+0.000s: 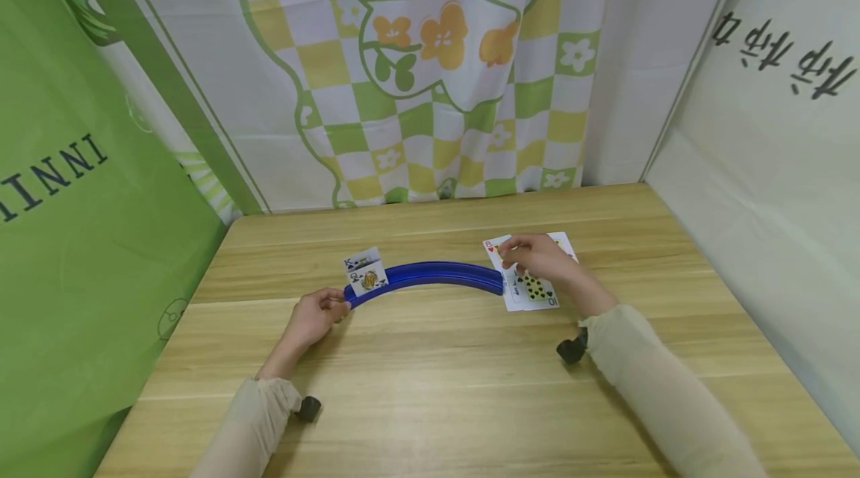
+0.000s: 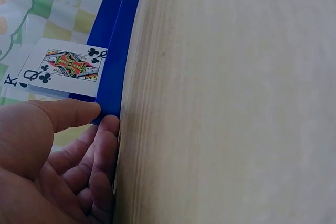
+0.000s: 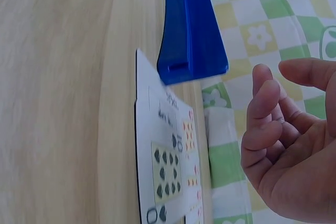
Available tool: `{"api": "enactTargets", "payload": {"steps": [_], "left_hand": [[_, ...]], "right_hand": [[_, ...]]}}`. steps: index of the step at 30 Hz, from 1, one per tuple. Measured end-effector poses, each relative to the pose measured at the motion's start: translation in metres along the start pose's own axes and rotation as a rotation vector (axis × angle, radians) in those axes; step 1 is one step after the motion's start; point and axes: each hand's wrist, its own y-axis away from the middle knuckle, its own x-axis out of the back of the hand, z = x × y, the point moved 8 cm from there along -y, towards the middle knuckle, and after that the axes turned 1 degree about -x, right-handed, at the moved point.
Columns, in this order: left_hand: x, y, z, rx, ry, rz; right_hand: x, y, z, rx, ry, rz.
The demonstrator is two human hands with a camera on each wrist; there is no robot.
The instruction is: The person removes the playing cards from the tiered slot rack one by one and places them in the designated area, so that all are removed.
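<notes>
A curved blue playing-card holder (image 1: 440, 273) lies across the table. My left hand (image 1: 314, 320) pinches its left end between thumb and fingers. Near that end, a queen of clubs (image 2: 68, 65) stands in the holder, with a king (image 1: 361, 260) behind it. At the right end, my right hand (image 1: 540, 258) hovers over several face-up cards, its fingers loosely bent and holding nothing. Among these cards are a ten of spades (image 3: 167, 171) and a red eight (image 1: 490, 245); the hand partly hides the pile in the head view.
The wooden table (image 1: 430, 381) meets a patterned curtain (image 1: 443, 127) at the back. A green cloth (image 1: 80, 254) hangs on the left and a white one (image 1: 759, 187) on the right. Black wrist devices (image 1: 572, 348) sit by both sleeves.
</notes>
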Motion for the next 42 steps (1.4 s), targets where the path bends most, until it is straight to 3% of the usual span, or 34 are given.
{"api": "enactTargets", "payload": {"steps": [22,42], "left_hand": [[-0.001,-0.001,-0.002,0.008,0.005,-0.005],[0.0,0.0,0.0,-0.003,-0.003,0.002]], "right_hand": [[-0.039,-0.013,-0.033,0.103,-0.084,-0.038],[-0.075,-0.021,-0.063,0.169,-0.011,-0.036]]}}
